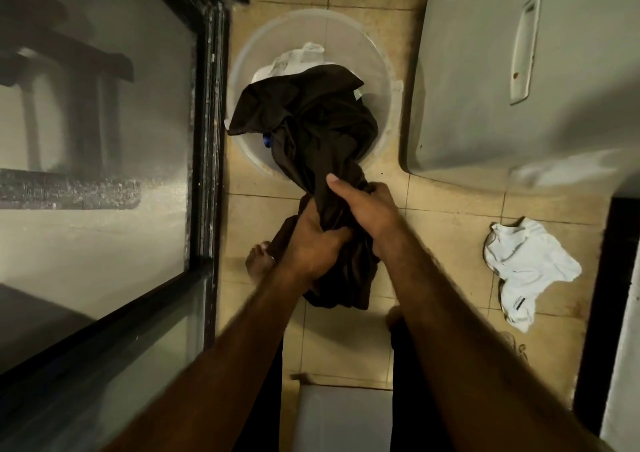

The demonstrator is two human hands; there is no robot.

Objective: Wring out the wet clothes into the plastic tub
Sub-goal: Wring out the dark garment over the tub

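Bare, hairy forearms (460, 316) in shot, one bare foot (258, 261) showing, dark trousers (415, 424) on both legs.

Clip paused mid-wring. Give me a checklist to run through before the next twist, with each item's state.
1. Left hand and right hand both grip the dark garment: ok.
2. Garment's far end over the plastic tub: ok.
3. Near tail over the tub: not ok, it seems to hang over the floor tiles by the bare foot.
4. Water draining out: cannot tell.
5. White garment on the floor apart from the feet: ok.
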